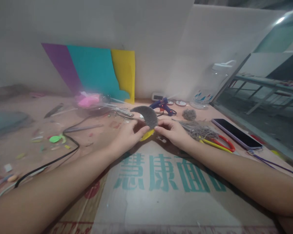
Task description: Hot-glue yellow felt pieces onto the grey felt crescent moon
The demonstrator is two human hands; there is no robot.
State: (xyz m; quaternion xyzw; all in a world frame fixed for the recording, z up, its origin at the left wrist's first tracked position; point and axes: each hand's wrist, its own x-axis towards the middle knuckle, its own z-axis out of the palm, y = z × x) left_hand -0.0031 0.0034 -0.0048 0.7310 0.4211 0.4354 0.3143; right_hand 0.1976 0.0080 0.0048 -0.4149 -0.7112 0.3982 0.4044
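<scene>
A grey crescent-shaped piece (148,116) is held up over the middle of the work surface, its pointed tip toward the left. A yellow part (147,135) shows at its lower end, between the hands. My left hand (130,134) pinches the piece from the left with thumb and fingers. From the right, my right hand (172,131) pinches the same lower end, its thumb close to the other thumb. Just behind the piece lies a dark blue glue gun (162,105) with a small red light.
Grey yarn (202,131), red-and-yellow-handled scissors (224,144) and a phone (236,133) lie right. A clear bottle (206,86) stands behind. Coloured sheets (92,70) lean at the back left. A black cable (73,151) and scraps lie left.
</scene>
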